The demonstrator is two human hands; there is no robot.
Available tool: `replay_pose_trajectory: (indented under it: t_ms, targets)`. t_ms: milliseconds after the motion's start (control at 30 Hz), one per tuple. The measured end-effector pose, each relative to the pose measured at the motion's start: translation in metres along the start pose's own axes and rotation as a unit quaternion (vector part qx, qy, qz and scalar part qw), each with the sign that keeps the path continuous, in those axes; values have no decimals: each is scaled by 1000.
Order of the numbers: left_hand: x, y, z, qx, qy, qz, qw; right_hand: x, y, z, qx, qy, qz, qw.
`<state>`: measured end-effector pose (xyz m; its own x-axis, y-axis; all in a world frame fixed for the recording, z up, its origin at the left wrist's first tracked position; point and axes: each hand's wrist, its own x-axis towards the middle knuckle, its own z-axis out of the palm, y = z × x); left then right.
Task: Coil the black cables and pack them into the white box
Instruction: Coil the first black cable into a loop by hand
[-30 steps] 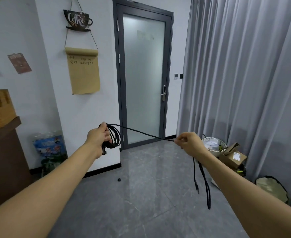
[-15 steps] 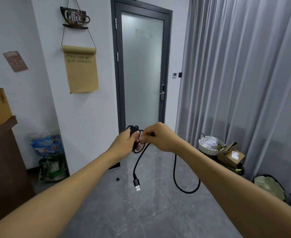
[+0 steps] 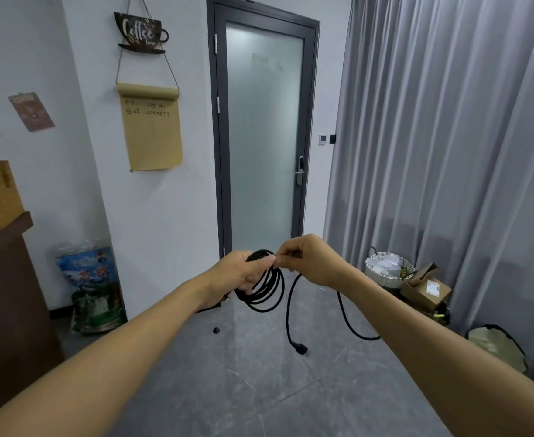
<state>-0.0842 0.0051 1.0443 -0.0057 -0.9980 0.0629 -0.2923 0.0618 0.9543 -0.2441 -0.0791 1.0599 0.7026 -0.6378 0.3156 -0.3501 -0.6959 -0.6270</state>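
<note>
Cable: the thin black round cable (image 3: 267,285) was in the air in front of you, most of it already in a bundle of several loops that hung from your left hand.
Left hand: your left hand (image 3: 243,272) gripped the top of the loops, thumb over them and fingers curled round from behind.
Right hand: your right hand (image 3: 303,258) pinched the free part of the cable just beside the left thumb, so both hands were touching or nearly touching.
Free tail: from the right hand one slack bight dropped low and came up again, and the end with the black plug (image 3: 300,348) hung above the grey tiled floor (image 3: 228,389).
Step, as I judge it: you were laying one more turn onto the bundle; only a short tail seemed to remain.
Advice: it would be good to make the next turn the same size as the others, slide the right hand along the tail, and not twist it, so the loops stay flat.
White box: it was not visible in this view.
Room: the open floor in front gave free space; the white woven basket (image 3: 388,269) and the brown cardboard box (image 3: 425,290) stood at the right by the grey curtain (image 3: 448,137), well apart from the tail.
</note>
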Motion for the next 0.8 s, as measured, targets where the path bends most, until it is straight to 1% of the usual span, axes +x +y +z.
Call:
replay_pose_trajectory:
  t_ms: [133, 267, 433, 500, 633, 733, 800]
  targets:
    - [-3, -2, -5, 37, 30, 0, 999, -1, 15, -5, 1, 18, 26, 1000]
    - [-1, -7, -15, 61, 101, -9, 993, -2, 32, -10, -17, 35, 66, 997]
    - [4, -18, -30, 22, 188, -28, 982, -10, 48, -16, -43, 42, 89, 994]
    - [7, -21, -34, 30, 230, -36, 972, -11, 52, -17, -57, 42, 92, 993]
    - [11, -24, -42, 33, 317, -52, 946, -12, 58, -20, -71, 4, 109, 992]
    - [14, -26, -48, 17, 365, -61, 929, -16, 62, -23, -108, -27, 122, 986]
    - [15, -28, -52, 0, 390, -70, 918, -21, 67, -24, -133, -62, 137, 980]
